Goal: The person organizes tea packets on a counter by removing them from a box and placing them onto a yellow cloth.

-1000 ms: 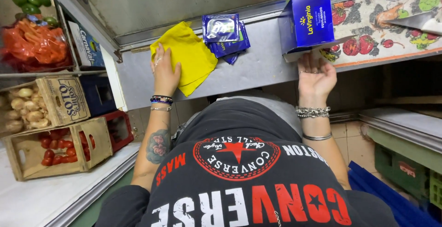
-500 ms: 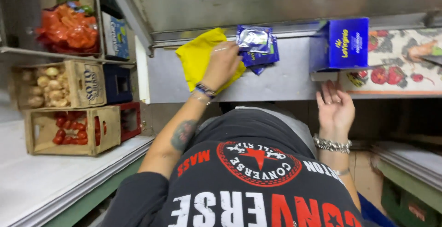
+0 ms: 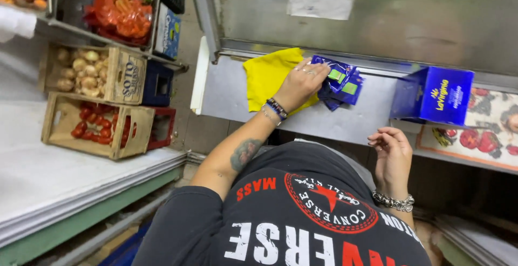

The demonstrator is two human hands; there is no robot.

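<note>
Just the one camera here, strapped on my head and pointing steeply down past my own chest, so the bottom of the view is mostly my black shirt (image 3: pixel 302 217). It faces forward over the metal counter (image 3: pixel 226 93), whose far edge runs along under a steel panel at the top of the view. It's close: my left hand (image 3: pixel 299 85) out on the counter and my right hand (image 3: pixel 391 155) at its near edge both fit in easily. The view is wide enough to catch the wooden produce crates (image 3: pixel 97 123) stacked off the counter's left end. No second view, so nothing overlaps.
</note>
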